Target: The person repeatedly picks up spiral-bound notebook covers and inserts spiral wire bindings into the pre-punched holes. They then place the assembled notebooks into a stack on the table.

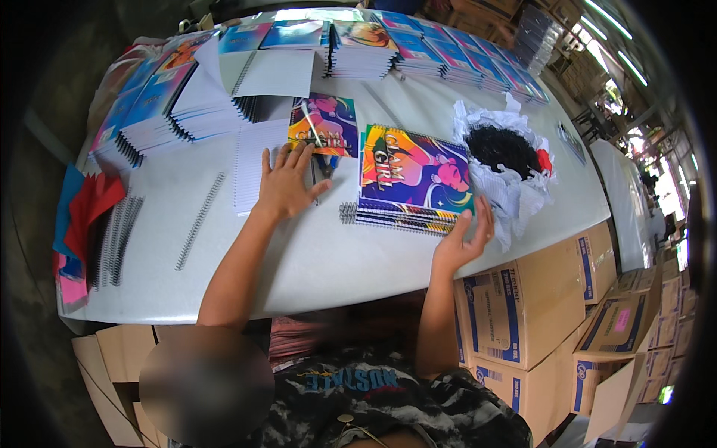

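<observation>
We see the right hand (461, 243) open, fingers spread, pressed against the near right corner of a stack of spiral notebooks (413, 179) with bright purple and orange covers; it grips nothing, only touches the stack's edge. The stack lies on the white table (328, 261), just in front of us and a little right of centre, its wire bindings facing the near edge.

The left hand (285, 187) lies flat and open, palm down, on a block of loose lined pages (254, 168), fingers spread toward a single colourful cover sheet (326, 123) beyond it. Just beside its thumb sits a small blue-handled tool (326, 164), possibly pliers, though the view is too small to be sure.

Right of the stack, crumpled white paper (515, 190) cradles a heap of black coils (508, 148). On the left side of the table lie loose black spiral wires (200, 220), with more bunched near red and blue card sheets (86, 205) at the edge. Further stacks of notebooks (441, 52) line the far side. Cardboard boxes (523, 306) stand below the table on our right.
</observation>
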`<state>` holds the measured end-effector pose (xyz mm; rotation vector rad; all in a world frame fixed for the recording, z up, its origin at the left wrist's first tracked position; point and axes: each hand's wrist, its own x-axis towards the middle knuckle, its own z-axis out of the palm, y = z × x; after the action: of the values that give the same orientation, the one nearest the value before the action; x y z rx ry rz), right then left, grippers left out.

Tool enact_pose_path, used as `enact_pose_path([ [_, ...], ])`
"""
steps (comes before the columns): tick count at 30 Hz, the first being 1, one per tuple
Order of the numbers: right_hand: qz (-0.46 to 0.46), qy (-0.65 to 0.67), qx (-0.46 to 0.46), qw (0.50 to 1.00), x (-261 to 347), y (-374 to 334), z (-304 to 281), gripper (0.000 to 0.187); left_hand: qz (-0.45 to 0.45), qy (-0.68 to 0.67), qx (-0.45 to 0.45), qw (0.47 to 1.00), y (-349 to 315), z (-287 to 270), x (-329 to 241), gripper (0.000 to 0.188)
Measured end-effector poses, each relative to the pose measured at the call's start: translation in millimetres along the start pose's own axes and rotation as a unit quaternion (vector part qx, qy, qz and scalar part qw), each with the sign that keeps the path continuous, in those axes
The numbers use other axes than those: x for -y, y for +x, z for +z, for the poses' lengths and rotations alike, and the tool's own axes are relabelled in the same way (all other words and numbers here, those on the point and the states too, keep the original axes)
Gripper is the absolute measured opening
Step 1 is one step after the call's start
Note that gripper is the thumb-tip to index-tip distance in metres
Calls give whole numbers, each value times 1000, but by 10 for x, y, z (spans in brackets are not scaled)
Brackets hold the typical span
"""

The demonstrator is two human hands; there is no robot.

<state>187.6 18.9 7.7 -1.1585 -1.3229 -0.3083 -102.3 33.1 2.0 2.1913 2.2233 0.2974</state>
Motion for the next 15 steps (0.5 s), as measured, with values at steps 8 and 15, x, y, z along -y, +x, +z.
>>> enact_pose_path([
  [8, -93, 229, 222, 943, 1090, 443, 334, 24, 29, -14, 110, 993, -219, -331, -73, 115],
  [15, -252, 351, 28, 901, 1743, 960, -159, 34, 59, -120, 12, 991, -201, -454, 86, 70],
])
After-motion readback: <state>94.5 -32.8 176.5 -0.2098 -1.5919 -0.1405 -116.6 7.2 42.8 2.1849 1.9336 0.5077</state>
